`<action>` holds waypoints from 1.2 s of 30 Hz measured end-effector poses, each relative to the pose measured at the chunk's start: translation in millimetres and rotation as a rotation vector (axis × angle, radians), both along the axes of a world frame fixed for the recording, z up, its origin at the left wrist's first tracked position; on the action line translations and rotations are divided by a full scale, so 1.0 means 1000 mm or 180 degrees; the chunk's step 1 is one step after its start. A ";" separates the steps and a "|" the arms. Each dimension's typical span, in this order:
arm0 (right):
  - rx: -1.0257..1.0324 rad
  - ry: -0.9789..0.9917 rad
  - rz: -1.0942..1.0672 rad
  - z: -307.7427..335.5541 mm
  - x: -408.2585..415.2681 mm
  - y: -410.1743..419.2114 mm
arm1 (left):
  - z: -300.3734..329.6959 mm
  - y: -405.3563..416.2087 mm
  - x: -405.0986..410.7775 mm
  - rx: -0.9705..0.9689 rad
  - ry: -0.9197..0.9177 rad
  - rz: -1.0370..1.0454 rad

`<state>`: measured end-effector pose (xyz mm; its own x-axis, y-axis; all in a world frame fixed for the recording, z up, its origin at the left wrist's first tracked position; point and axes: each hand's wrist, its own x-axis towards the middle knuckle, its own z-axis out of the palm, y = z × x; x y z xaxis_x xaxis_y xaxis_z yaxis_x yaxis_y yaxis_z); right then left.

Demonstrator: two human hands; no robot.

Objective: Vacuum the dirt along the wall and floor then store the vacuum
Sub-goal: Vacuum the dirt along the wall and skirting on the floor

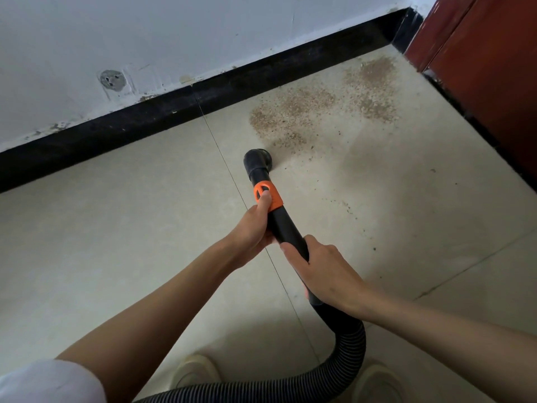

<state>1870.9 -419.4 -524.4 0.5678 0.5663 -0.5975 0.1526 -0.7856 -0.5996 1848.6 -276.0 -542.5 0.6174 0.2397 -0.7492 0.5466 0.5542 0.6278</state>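
Note:
A black vacuum wand [286, 228] with an orange collar [267, 196] points down at the pale tiled floor. Its round black nozzle [258, 159] touches the near edge of a brown dirt patch [316, 109] that spreads toward the corner. My left hand [251, 228] grips the wand just below the collar, thumb on the orange part. My right hand [322, 274] grips the wand lower down, where the ribbed black hose [345, 353] begins. The hose curls down and off to the bottom left. The vacuum body is out of view.
A black skirting board [174, 112] runs under the scuffed white wall [145, 39]. A dark red door or cabinet [479, 68] stands at the right, closing the corner. Scattered specks [348, 210] lie right of the wand. My two light shoes [194, 370] stand at the bottom.

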 end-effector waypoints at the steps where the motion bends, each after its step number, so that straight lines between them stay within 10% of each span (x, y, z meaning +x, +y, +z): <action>1: 0.0005 0.0010 -0.0016 0.000 -0.002 -0.003 | 0.001 -0.003 -0.002 -0.0003 -0.0006 -0.0026; 36: 0.0458 0.0948 -0.0634 0.002 -0.042 -0.073 | 0.014 -0.056 -0.044 -0.0048 -0.0109 -0.0952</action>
<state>1829.3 -492.0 -522.3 0.4887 0.5524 -0.6754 -0.1922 -0.6869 -0.7009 1804.4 -332.4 -528.5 0.6839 0.0325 -0.7289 0.6657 0.3813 0.6415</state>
